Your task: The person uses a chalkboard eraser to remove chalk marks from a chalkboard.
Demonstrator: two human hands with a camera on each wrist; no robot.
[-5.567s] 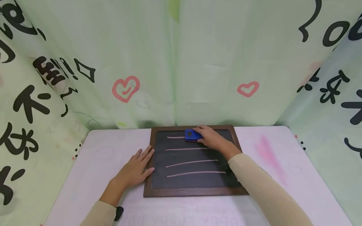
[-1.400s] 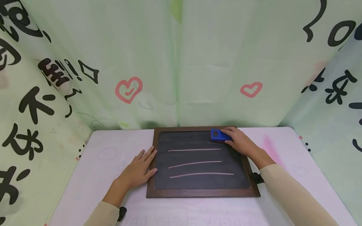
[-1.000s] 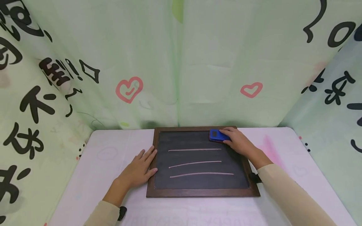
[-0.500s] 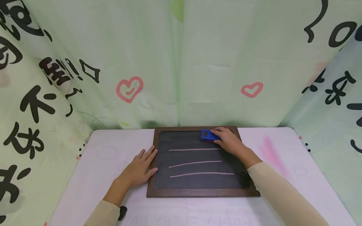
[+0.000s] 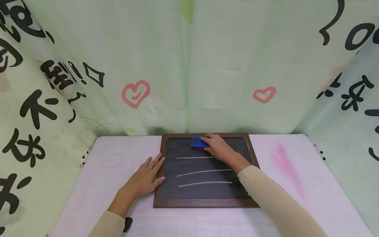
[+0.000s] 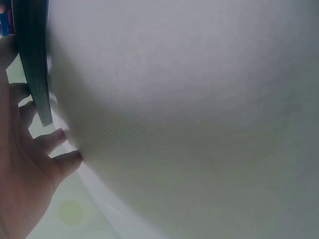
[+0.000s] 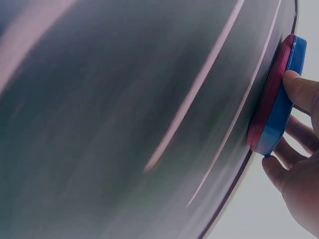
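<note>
A chalkboard (image 5: 204, 192) in a dark wooden frame lies on the table, with three pale pink chalk lines (image 5: 204, 171) drawn across it. Near the board's far edge, my right hand (image 5: 220, 148) grips a blue board eraser (image 5: 198, 143) between thumb and fingers. In the right wrist view the eraser (image 7: 281, 99) shows its red felt side against the black surface, just past the farthest line. My left hand (image 5: 142, 179) lies with spread, straight fingers at the left side of the frame, fingertips on the wood. The left wrist view shows those fingers beside the frame edge (image 6: 35, 59).
The board rests on a pale pinkish-white table (image 5: 118, 154) with a pink smear (image 5: 285, 164) to the right. A light green curtain (image 5: 219, 65) with black writing and red hearts closes off the back and both sides.
A fourth, topmost chalk line seen 5.6 s ago is gone. The right hand with the eraser went to the right end, then slid back left along the top. The left hand stayed put.
</note>
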